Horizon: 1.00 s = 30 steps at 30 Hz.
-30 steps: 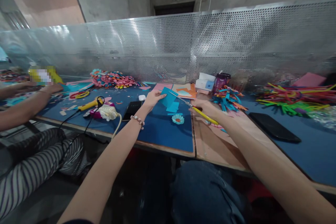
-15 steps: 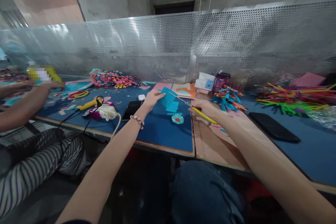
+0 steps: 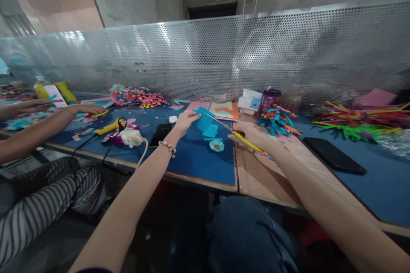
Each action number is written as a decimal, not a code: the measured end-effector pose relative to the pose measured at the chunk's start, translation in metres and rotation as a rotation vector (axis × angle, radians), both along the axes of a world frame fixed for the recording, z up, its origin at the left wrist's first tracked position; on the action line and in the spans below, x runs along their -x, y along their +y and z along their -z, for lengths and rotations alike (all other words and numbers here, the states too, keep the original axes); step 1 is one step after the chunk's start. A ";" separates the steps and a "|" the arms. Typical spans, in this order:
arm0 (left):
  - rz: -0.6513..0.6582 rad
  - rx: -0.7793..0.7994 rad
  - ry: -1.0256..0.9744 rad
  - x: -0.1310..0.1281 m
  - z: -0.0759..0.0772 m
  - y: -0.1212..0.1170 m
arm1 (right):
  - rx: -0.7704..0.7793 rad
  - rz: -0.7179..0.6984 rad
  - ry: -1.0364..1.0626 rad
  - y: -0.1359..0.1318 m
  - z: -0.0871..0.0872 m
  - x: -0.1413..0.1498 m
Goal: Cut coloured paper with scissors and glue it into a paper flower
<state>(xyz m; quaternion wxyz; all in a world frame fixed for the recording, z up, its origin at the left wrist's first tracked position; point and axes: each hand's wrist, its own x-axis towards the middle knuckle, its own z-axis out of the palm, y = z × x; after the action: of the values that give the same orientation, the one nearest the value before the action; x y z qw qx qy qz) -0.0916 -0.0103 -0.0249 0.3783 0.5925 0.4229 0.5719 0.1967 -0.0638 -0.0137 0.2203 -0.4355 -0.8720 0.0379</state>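
Note:
My left hand pinches a sheet of blue paper above the table. In my right hand is a pair of yellow-handled scissors, fingers wrapped round the handles. The scissor blades point left and reach the paper's upper right edge; whether they are cutting into it I cannot tell. Just below the sheet lie a smaller blue piece and a thin blue strip. A light-blue paper flower with an orange centre rests on the table nearer to me.
Left of my hand lie a black phone, a white case, a power strip and a yellow-handled corded tool. Behind are a paper-flower heap and a perforated metal screen. A co-worker's hand touches yellow scissors. Right lies a dark tablet-like slab.
The scissors in my right hand have shifted slightly left and their blades have changed angle a little. My left hand stays put. The co-worker's near hand has moved right, onto the yellow scissors.

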 end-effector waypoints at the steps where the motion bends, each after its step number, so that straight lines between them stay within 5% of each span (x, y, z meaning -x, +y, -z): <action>1: -0.004 0.004 -0.002 0.000 0.000 0.001 | 0.002 0.025 -0.023 -0.003 -0.001 0.001; 19: -0.003 0.041 -0.035 -0.003 -0.002 -0.003 | 0.000 0.013 -0.111 -0.008 -0.007 0.001; 30: 0.018 0.056 -0.064 -0.004 -0.003 -0.006 | 0.007 -0.067 -0.059 0.005 0.004 -0.004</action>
<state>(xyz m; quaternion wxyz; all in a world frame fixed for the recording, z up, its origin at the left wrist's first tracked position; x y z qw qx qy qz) -0.0872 -0.0160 -0.0221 0.4130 0.5669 0.4212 0.5750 0.2005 -0.0591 -0.0181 0.1917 -0.4076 -0.8921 0.0356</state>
